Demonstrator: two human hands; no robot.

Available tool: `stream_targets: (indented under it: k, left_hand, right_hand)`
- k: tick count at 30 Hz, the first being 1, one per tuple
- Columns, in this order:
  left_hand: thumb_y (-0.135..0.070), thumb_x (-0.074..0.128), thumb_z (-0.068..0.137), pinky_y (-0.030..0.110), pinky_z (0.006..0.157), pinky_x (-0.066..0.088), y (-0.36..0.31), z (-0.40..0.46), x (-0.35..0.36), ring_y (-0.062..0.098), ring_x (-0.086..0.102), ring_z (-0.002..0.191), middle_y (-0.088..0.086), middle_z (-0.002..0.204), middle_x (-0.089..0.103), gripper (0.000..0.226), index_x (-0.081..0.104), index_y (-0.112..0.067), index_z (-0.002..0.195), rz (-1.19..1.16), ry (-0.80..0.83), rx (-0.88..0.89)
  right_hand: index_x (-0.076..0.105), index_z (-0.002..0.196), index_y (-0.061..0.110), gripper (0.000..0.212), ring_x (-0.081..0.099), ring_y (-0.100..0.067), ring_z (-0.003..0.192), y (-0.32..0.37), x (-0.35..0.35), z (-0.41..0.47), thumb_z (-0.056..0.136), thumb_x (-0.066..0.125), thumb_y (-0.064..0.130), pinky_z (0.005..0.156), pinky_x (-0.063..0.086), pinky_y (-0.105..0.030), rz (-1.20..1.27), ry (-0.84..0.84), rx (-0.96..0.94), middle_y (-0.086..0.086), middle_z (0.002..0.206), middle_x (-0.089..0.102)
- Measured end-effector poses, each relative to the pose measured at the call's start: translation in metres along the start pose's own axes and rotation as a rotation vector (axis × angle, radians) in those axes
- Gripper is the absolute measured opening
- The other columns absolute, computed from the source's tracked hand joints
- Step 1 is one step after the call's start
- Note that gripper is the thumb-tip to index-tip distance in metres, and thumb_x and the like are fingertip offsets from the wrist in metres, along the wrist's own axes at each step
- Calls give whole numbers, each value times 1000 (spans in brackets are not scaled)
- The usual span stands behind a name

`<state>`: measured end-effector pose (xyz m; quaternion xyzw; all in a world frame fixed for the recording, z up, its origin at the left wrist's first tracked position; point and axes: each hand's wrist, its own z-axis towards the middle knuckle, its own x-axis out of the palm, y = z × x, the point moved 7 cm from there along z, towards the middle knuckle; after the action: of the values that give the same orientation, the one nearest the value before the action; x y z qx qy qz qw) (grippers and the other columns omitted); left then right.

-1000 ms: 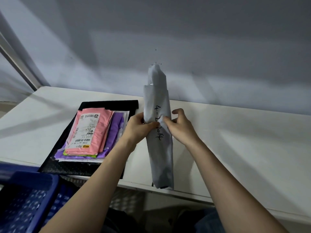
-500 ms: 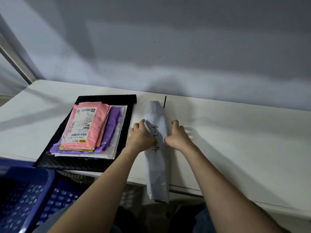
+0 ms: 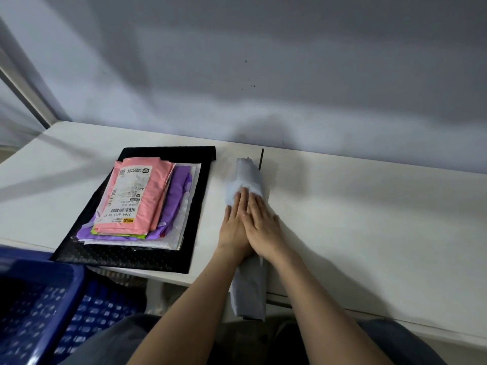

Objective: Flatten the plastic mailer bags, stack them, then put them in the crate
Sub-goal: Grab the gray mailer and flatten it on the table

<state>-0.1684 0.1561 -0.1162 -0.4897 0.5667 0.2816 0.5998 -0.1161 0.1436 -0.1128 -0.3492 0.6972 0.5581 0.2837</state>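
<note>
White tabletop (image 3: 369, 219) carries a grey mailer bag (image 3: 246, 177) lying lengthwise, its near end overhanging the edge; left hand (image 3: 233, 227) and right hand (image 3: 263, 230) press flat on it, fingers straight and together. Left of the bag sits a stack of mailers (image 3: 137, 201); the blue crate (image 3: 34, 299) stands lower, further left.

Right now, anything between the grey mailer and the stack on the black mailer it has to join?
Nothing visible. The grey mailer lies under both hands, left and right, on the white table. Only bare tabletop separates it from the stack to its left.
</note>
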Motion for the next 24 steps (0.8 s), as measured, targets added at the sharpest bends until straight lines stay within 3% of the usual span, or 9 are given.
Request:
stream_targets:
  k: [3, 7, 10, 13, 16, 18, 20, 22, 24]
  left_hand:
    - [-63, 2, 74, 38, 121, 0, 0, 1, 3, 19, -17, 146, 5, 157, -20, 90, -12, -15, 149, -41, -37, -4]
    - [-53, 29, 93, 36, 121, -2, 0, 2, 4, 17, -18, 146, 5, 157, -20, 79, -11, -14, 149, -83, -48, -14]
    - [-56, 18, 89, 34, 119, 0, 0, 3, 0, 18, -14, 147, 6, 158, -17, 79, -8, -14, 150, -31, -42, -18]
    - [-45, 31, 95, 42, 115, 18, 4, 6, -7, 21, -1, 148, 3, 160, -9, 70, 1, -18, 152, -55, -3, -69]
    - [-39, 37, 96, 48, 99, 36, 9, 7, -20, 30, 24, 136, 3, 156, 13, 56, 20, -26, 149, -108, -59, -115]
    - [-31, 42, 95, 47, 94, 41, 13, 7, -29, 36, 35, 123, 9, 144, 28, 47, 35, -25, 141, -185, -137, -145]
    - [-21, 49, 90, 46, 96, 41, 19, 7, -35, 39, 40, 117, 18, 131, 35, 42, 47, -15, 131, -324, -216, -210]
    - [-21, 54, 86, 43, 97, 37, 31, 1, -37, 41, 41, 117, 22, 126, 38, 45, 45, -7, 128, -470, -263, -374]
    - [-24, 58, 86, 40, 94, 38, 41, -10, -41, 40, 42, 120, 24, 128, 42, 56, 35, -1, 131, -558, -289, -526]
  right_hand:
    - [-5, 151, 22, 56, -7, -5, 147, -4, 1, 0, 102, 16, 38, 120, 3, -42, -17, 4, -1, 8, 160, -7]
    - [-3, 152, 22, 56, -3, -6, 147, -4, -3, 1, 102, 17, 38, 119, 3, -43, -70, 18, -16, 8, 160, -5]
    - [6, 152, 23, 55, 9, -10, 148, -5, -11, 6, 102, 22, 37, 121, 5, -44, 40, 33, 0, 6, 160, 7]
    - [30, 147, 21, 50, 30, -23, 141, -3, -26, 9, 98, 38, 28, 117, 23, -44, 184, -3, -2, -3, 153, 32]
    - [42, 135, 15, 42, 36, -30, 131, -5, -48, 3, 96, 42, 28, 109, 33, -44, 138, -103, 106, -11, 141, 37]
    - [38, 132, 10, 42, 44, -36, 124, -7, -55, -5, 96, 40, 30, 100, 39, -42, 160, -79, 216, -18, 135, 42]
    - [25, 137, 8, 55, 52, -38, 115, -8, -48, -13, 91, 48, 28, 84, 46, -40, 160, 96, 310, -21, 130, 48]
    - [14, 141, 13, 71, 58, -37, 107, -8, -37, -22, 84, 57, 19, 71, 51, -37, 135, 240, 339, -19, 123, 53]
    - [17, 138, 9, 70, 58, -35, 107, -7, -35, -24, 81, 58, 9, 74, 50, -36, 94, 219, 303, -19, 120, 54]
